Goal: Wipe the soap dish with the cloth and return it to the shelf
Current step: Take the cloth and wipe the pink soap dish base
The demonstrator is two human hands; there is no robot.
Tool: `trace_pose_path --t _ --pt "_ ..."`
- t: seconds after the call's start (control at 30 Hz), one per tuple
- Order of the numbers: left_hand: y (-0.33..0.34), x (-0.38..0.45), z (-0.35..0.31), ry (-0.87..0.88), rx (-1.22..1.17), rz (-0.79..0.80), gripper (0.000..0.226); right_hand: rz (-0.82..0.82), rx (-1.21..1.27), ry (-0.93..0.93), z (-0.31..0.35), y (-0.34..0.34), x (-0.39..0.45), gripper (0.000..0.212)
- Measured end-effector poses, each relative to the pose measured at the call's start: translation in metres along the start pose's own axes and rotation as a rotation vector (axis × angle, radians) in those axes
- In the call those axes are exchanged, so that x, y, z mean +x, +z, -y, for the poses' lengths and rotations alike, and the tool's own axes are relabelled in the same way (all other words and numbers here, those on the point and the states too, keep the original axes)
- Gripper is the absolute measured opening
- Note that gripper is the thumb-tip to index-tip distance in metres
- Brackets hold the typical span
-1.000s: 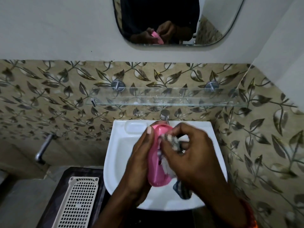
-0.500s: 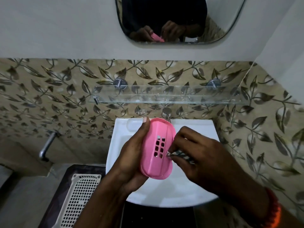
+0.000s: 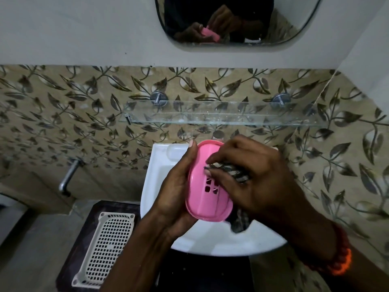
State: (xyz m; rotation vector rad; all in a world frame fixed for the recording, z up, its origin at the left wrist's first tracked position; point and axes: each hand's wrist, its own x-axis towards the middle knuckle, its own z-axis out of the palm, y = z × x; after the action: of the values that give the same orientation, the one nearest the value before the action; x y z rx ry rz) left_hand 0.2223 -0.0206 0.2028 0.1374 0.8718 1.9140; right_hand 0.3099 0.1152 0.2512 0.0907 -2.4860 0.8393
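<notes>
Right hand (image 3: 250, 182) has slid the cloth (image 3: 229, 171) back onto the pink soap dish (image 3: 207, 184).
Left hand (image 3: 174, 190) grips the light, stiff, likely slippery dish by its long edge above the sink (image 3: 160, 165); right pinches soft cloth.

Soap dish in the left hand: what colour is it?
Pink, with small cut-out slots in its base. The soap dish shows best in the head view.

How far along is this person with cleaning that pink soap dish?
Midway. The left hand holds the pink soap dish above the white sink, off the shelf. The right hand presses the striped cloth against its slotted face, so wiping is under way. Left to do: set the dish on the glass shelf.
</notes>
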Motion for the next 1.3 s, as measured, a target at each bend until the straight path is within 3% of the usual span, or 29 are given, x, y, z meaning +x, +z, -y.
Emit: trace_pose_path --t 0.2,0.37,0.47,0.63,0.7,0.93,1.03,1.17,1.3 --pt "0.000 0.003 -0.025 0.158 0.132 -0.056 0.063 0.238 0.075 -0.013 0.032 0.017 -0.031 0.020" --pt "-0.002 0.010 -0.027 0.199 0.153 0.013 0.063 0.275 -0.243 0.031 0.024 0.003 -0.030 0.024" --pt "0.002 0.013 -0.024 0.256 0.168 0.027 0.065 0.213 -0.219 0.044 0.032 0.006 -0.028 0.023" --pt "0.000 0.016 -0.014 0.368 0.175 -0.039 0.069 -0.053 0.157 0.159 0.046 0.029 -0.021 0.017" --pt "-0.001 0.018 -0.012 0.399 0.169 -0.053 0.069 -0.070 0.280 0.254 0.043 0.034 -0.023 0.016" --pt "-0.012 0.022 -0.005 0.329 0.085 0.045 0.066 0.168 -0.273 0.148 0.021 0.011 -0.027 0.025" --pt "-0.011 0.021 -0.006 0.323 0.023 0.023 0.065 0.142 -0.164 0.184 0.026 0.014 -0.024 0.021" --pt "-0.009 0.022 -0.001 0.357 0.085 0.049 0.077 -0.069 0.152 0.270 0.038 0.038 -0.027 0.021" --pt "-0.007 0.018 -0.004 0.346 0.020 0.032 0.065 -0.029 0.083 0.188 0.038 0.035 -0.035 0.017"
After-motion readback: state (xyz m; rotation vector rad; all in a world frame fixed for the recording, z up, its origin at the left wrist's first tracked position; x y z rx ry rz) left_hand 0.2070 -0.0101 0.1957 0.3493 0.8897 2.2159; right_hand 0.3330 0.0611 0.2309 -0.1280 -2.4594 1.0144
